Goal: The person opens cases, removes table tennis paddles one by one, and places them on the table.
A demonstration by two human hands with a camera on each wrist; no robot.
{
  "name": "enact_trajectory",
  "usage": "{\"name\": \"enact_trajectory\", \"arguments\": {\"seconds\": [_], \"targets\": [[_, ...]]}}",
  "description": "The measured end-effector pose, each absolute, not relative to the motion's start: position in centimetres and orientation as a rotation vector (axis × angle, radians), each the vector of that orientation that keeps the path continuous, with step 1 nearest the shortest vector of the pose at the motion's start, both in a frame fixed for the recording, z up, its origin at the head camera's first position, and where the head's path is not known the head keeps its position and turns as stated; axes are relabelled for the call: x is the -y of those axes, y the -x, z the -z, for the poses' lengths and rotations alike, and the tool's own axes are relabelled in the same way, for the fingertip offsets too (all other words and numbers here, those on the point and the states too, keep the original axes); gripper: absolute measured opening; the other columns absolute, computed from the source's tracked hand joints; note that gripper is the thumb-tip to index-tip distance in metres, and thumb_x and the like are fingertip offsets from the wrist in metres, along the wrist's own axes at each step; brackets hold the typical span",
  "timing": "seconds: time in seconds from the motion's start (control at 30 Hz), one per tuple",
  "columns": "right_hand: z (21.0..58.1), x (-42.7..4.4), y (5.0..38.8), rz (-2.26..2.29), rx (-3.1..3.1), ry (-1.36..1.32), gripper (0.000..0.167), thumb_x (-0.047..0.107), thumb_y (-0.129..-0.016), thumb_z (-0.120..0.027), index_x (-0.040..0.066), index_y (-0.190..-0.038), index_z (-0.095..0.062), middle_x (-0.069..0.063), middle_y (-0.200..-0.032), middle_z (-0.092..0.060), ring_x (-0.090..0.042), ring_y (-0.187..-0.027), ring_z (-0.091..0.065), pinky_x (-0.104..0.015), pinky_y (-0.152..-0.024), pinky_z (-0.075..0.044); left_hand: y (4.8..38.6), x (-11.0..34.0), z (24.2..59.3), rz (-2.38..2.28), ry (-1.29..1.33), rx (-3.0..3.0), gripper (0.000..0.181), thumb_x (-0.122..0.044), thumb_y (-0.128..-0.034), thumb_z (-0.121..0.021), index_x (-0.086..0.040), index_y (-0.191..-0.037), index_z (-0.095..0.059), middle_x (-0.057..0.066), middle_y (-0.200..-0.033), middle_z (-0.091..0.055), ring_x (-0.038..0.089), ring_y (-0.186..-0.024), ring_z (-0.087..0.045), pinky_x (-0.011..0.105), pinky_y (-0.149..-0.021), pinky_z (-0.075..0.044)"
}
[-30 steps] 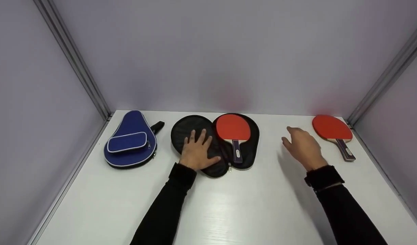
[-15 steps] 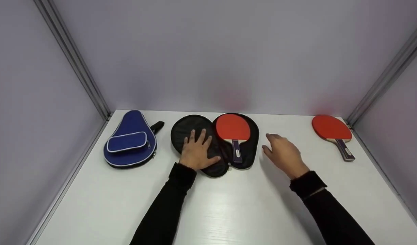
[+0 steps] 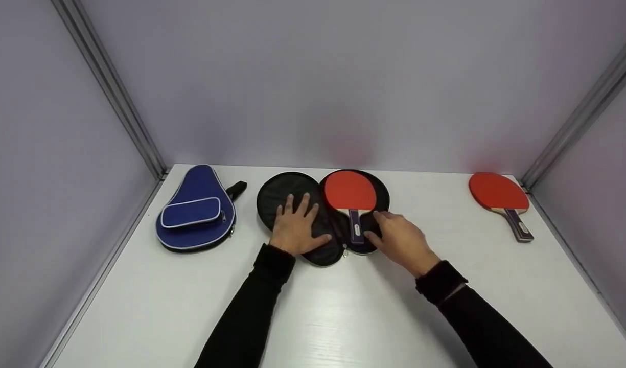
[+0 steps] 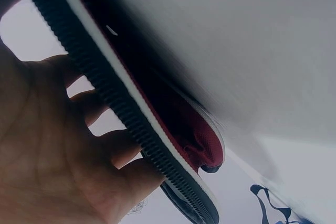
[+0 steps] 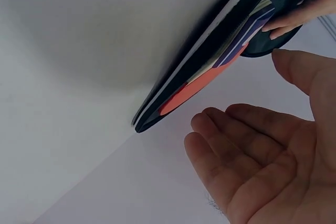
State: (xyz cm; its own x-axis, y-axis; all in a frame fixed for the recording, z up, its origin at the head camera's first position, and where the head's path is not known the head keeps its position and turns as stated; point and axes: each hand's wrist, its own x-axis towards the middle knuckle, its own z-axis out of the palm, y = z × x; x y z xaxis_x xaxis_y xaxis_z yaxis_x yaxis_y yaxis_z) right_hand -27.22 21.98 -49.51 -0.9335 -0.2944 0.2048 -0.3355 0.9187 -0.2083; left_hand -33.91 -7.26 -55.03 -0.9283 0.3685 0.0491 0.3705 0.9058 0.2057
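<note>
An unzipped black paddle case (image 3: 287,186) lies spread in two halves on the white table. A red table tennis paddle (image 3: 350,190) rests in its right half, the dark handle toward the person. My left hand (image 3: 295,230) rests on the left half with its fingers spread; the left wrist view shows the zipper edge (image 4: 113,100) and a dark red lining (image 4: 205,142). Just right of the paddle's handle, my right hand (image 3: 402,240) hovers over the case edge. Its fingers (image 5: 239,145) are slightly bent and hold nothing in the right wrist view.
A blue paddle case (image 3: 195,209) with white piping and a black strap (image 3: 236,190) lies at the left. At the far right lies a second red paddle (image 3: 498,193). Grey-white walls enclose the table's back and sides.
My right hand has moved left, from near the far-right paddle to beside the handle of the paddle in the black case. The left hand stays on the case's left half.
</note>
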Motion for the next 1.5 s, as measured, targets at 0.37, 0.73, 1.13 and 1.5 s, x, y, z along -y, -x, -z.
{"name": "enact_trajectory", "arguments": {"seconds": [0.37, 0.73, 1.13, 1.5], "targets": [[50.7, -19.6, 27.3, -0.272, 2.973, -0.565, 0.063, 0.046, -0.107, -0.088, -0.009, -0.133, -0.078, -0.024, -0.12, -0.084, -0.035, -0.104, -0.084, -0.053, -0.084, -0.073, 33.8, 7.1, 55.0, 0.327, 0.583, 3.057, 0.104, -0.081, -0.1052, -0.068, -0.017, -0.184, -0.042, 0.016, -0.198, -0.022, 0.058, -0.182, -0.015, 0.079, -0.144, -0.027], [50.7, -18.3, 28.7, -0.229, 3.045, -0.488, 0.075, 0.058, -0.106, -0.085, -0.013, -0.129, -0.077, -0.032, -0.137, -0.077, -0.046, -0.12, -0.078, -0.066, -0.099, -0.071, 33.8, 7.2, 55.2, 0.358, 0.578, 3.056, 0.105, -0.082, -0.1037, -0.068, -0.017, -0.183, -0.044, 0.015, -0.198, -0.022, 0.057, -0.183, -0.014, 0.08, -0.145, -0.025], [50.4, -17.5, 29.5, -0.243, 3.092, -0.415, 0.062, 0.037, -0.108, -0.08, -0.02, -0.131, -0.075, -0.036, -0.143, -0.072, -0.051, -0.127, -0.072, -0.069, -0.104, -0.069, 33.7, 6.9, 54.8, 0.313, 0.582, 3.07, 0.104, -0.082, -0.1051, -0.067, -0.017, -0.183, -0.043, 0.016, -0.198, -0.023, 0.058, -0.182, -0.016, 0.079, -0.144, -0.028], [50.3, -18.5, 30.2, -0.449, 3.106, -0.262, 0.043, 0.026, -0.099, -0.083, -0.014, -0.111, -0.074, -0.037, -0.134, -0.074, -0.041, -0.111, -0.076, -0.062, -0.09, -0.072, 33.8, 6.7, 54.7, 0.346, 0.585, 3.092, 0.104, -0.079, -0.1062, -0.068, -0.016, -0.184, -0.041, 0.015, -0.199, -0.018, 0.058, -0.183, -0.01, 0.08, -0.145, -0.024]]}}
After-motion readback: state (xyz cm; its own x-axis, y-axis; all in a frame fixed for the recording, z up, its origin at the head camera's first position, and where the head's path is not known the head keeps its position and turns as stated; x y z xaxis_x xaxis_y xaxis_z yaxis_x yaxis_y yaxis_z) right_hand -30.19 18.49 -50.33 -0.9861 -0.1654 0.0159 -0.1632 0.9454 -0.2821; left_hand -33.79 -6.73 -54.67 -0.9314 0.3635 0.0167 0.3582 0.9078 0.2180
